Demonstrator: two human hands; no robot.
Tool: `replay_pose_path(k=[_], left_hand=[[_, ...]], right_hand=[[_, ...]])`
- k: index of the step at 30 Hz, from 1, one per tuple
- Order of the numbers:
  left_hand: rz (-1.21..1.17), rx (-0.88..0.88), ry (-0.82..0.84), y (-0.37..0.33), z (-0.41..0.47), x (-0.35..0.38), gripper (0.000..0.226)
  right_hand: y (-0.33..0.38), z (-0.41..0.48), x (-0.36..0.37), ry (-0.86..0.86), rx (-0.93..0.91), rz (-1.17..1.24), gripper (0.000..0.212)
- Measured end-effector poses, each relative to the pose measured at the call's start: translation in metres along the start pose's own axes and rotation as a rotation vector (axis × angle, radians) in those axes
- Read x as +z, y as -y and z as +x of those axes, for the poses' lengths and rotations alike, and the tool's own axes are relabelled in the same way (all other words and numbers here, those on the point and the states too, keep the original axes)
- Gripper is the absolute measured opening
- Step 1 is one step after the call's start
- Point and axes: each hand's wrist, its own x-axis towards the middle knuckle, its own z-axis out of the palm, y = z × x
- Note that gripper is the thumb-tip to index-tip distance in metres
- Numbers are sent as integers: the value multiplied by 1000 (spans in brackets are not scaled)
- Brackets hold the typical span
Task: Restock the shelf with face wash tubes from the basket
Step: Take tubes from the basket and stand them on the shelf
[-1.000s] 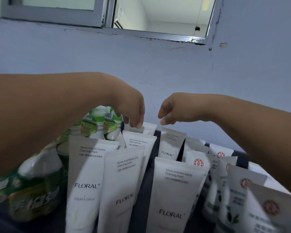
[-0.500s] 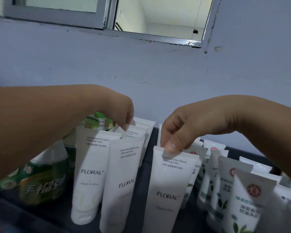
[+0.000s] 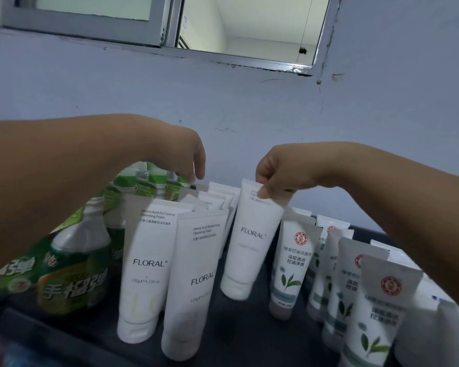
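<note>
White FLORAL tube (image 3: pixel 252 242) pinched at its crimped top in our right hand (image 3: pixel 278 173), tilted, cap just above the dark shelf (image 3: pixel 249 329), between two standing FLORAL tubes (image 3: pixel 170 263) and green-tea tubes (image 3: pixel 292 263), our left hand (image 3: pixel 183 157) curled over the back row, grasping nothing we can see, green bottles (image 3: pixel 72 263) at left.

— What can you read on the tube pinched in the right hand's fingers (image 3: pixel 266 192)?

— "FLORAL" on that held tube (image 3: pixel 252 242).

— And under the left hand's fingers (image 3: pixel 196 170)?

— The front-left tube (image 3: pixel 146 266): "Amino Acid Oil Control Cleansing Foam", "FLORAL", "120g". Its neighbour tube (image 3: pixel 196 276): "Amino Acid Moisturizing Cleansing Foam", "FLORAL".
</note>
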Motion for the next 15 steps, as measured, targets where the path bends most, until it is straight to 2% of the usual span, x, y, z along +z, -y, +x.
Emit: replay_pose_path(k=[4, 11, 15], left_hand=[[-101, 12, -57, 2, -9, -6, 12], [-138, 10, -40, 1, -15, -3, 9], [-165, 18, -27, 0, -18, 1, 9]], right_hand=[[-3, 22, 11, -46, 52, -99, 22], [-9, 48, 28, -37, 98, -184, 29], [-6, 52, 36, -15, 92, -203, 19]])
